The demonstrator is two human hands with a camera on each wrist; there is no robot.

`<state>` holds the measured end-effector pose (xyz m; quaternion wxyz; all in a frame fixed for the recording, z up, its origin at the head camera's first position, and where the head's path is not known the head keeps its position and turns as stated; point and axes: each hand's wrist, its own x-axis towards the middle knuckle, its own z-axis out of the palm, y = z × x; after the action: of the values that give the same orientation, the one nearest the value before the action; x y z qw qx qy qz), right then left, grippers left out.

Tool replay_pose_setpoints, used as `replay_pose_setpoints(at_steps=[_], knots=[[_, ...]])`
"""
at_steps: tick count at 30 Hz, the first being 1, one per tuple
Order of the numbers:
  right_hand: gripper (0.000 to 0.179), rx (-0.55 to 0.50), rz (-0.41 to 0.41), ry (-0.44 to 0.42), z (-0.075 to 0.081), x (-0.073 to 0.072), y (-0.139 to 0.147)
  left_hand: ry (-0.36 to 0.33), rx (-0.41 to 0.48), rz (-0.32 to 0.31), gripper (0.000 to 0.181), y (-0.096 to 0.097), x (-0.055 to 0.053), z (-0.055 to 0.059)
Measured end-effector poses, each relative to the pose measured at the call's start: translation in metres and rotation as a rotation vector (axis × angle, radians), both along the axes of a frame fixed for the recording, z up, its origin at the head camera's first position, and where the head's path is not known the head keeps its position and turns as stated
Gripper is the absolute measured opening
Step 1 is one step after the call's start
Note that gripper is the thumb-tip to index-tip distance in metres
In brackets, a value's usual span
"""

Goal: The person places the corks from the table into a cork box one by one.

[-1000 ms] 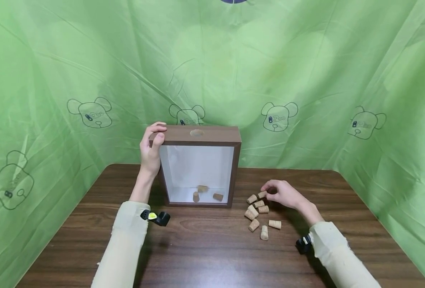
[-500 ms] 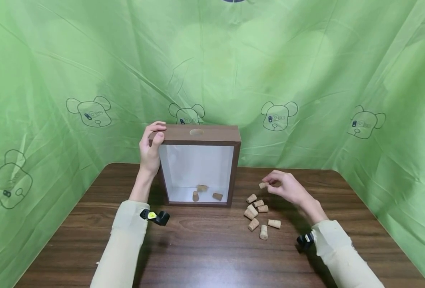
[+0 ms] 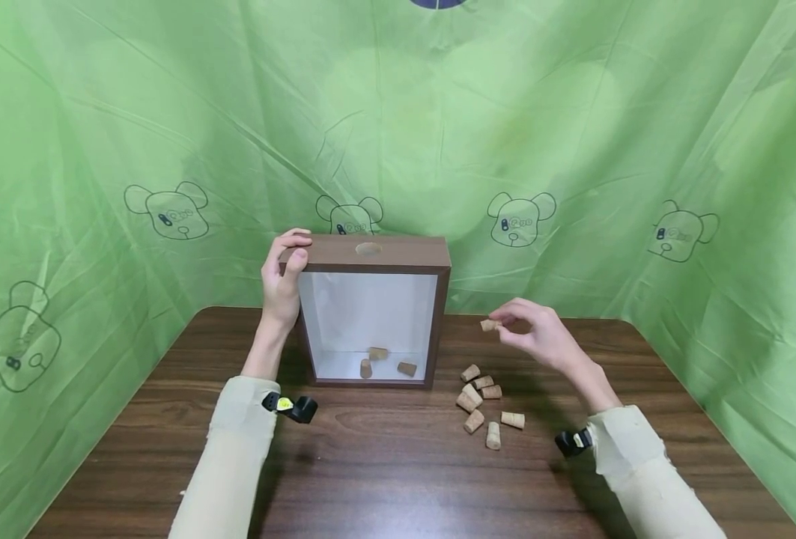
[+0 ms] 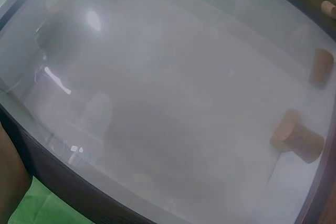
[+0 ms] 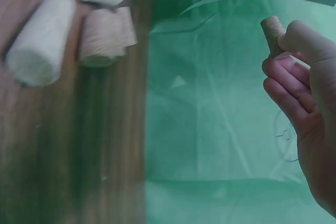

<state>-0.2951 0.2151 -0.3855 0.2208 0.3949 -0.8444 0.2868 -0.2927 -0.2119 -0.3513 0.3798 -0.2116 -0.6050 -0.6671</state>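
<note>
My left hand (image 3: 283,281) grips the top left corner of an upright brown shadow box frame (image 3: 442,322), thumb in front and fingers over the top. The frame has a clear front, a white back and a round hole (image 3: 368,248) in its top side. Inside, on its floor, lie a few corks (image 3: 407,369), also visible through the front in the left wrist view. To the right of the frame, my right hand (image 3: 539,333) pinches a cork (image 3: 489,326) between thumb and fingers, raised above the table. The right wrist view shows that cork (image 5: 272,34) sticking out past the fingertips.
Several loose corks (image 3: 470,397) lie in a group on the dark wood table (image 3: 384,464), between the frame and my right forearm. A green curtain (image 3: 398,112) with bear drawings hangs behind and on both sides.
My right hand has picked a cork from the back of the group and lifted it up. The left hand and the frame have stayed put.
</note>
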Motion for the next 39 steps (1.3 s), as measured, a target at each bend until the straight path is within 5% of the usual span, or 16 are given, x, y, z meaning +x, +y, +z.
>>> replay_pose_setpoints(at_steps=[12, 22, 37, 39], knots=[[0.032, -0.106, 0.067, 0.098, 0.043, 0.004, -0.014, -0.014, 0.004, -0.002, 0.038, 0.002, 0.001, 0.003], [0.033, -0.180, 0.128, 0.175, 0.075, 0.012, -0.028, -0.009, 0.007, -0.019, 0.039, 0.013, 0.023, 0.020], [0.029, -0.178, 0.198, 0.301, 0.120, 0.022, -0.050, -0.009, -0.006, -0.011, 0.041, 0.015, 0.022, 0.019], [0.029, -0.169, 0.202, 0.307, 0.125, 0.024, -0.056, -0.011, -0.005, -0.008, 0.040, 0.012, 0.016, 0.013]])
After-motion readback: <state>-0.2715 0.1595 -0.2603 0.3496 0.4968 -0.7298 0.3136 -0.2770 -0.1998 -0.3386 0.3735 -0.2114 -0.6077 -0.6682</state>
